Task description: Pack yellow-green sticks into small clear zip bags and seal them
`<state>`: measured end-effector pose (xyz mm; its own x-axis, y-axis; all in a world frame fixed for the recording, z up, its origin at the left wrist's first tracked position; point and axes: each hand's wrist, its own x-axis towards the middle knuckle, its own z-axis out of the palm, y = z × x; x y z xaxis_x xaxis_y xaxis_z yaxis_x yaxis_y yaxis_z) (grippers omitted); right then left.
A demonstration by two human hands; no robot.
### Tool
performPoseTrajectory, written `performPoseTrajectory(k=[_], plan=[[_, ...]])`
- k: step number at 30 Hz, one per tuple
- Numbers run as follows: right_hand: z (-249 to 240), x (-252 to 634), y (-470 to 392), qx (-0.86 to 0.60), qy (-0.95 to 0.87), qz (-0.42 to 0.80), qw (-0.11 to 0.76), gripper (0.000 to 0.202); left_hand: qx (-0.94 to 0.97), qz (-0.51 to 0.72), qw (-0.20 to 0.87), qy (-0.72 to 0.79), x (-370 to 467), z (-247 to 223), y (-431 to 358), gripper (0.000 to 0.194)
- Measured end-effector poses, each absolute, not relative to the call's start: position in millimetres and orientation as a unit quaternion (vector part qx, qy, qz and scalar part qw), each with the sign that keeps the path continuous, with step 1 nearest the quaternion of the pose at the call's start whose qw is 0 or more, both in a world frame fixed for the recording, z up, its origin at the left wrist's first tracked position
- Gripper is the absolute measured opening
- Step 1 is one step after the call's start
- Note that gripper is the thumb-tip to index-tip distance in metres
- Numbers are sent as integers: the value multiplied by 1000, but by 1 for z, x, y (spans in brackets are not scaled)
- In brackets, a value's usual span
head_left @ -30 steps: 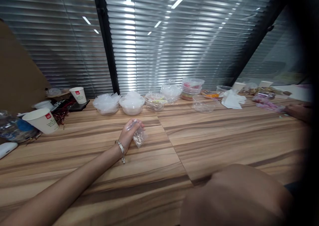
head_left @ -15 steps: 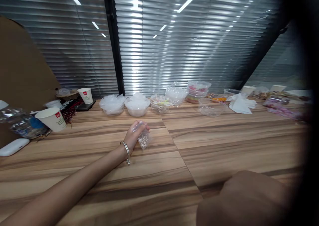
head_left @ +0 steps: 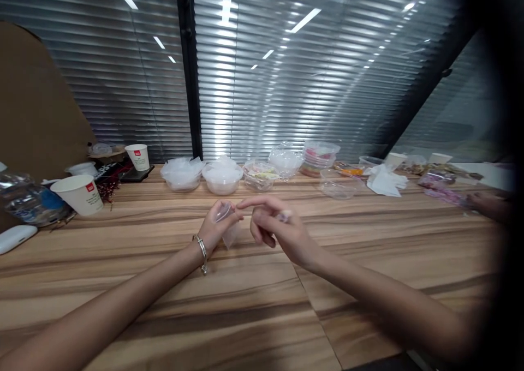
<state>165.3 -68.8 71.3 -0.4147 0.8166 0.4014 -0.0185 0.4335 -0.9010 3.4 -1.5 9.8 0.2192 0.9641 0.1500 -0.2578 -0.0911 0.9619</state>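
Note:
My left hand (head_left: pixel 216 223), with a silver bangle at the wrist, is closed on a small clear plastic bag (head_left: pixel 230 235) above the wooden table. The bag hangs below its thumb and fingers. My right hand (head_left: pixel 280 223) is just to the right, its index finger stretched to the bag's top beside my left fingertips. Whether that fingertip touches the bag I cannot tell. Its other fingers are curled in, slightly blurred. A small pale thing (head_left: pixel 284 216) shows by the base of its index finger; its kind is unclear.
Lidded plastic bowls (head_left: pixel 222 175) and stacked clear containers (head_left: pixel 321 155) line the back. Paper cups (head_left: pixel 79 195) and a water bottle (head_left: pixel 30 202) stand left. White tissue (head_left: pixel 385 180) lies right. Another person's hand (head_left: pixel 487 204) is near pink packaging (head_left: pixel 444 195) at far right.
My right hand has come from the lower right up to the bag. The bag's pale contents show less clearly. Another person's hand has appeared at far right. The view has shifted slightly.

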Motion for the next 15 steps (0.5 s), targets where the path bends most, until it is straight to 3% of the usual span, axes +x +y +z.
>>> performPoseTrajectory(k=[2,5,8,11,15], plan=[[50,163,-50,-333,-736,389,444,33,579,533,512,344,4,7,-1,21],[23,167,-37,-361,-797,298,382,59,691,520,352,359,5,2,-1,15],[10,173,-41,-380,-848,213,303,67,779,472,212,353,5,-1,-2,12],[7,177,-45,-394,-881,135,224,53,846,391,117,342,7,-4,-6,15],[3,183,-40,-435,-878,68,186,22,885,310,87,336,10,-5,-10,39]])
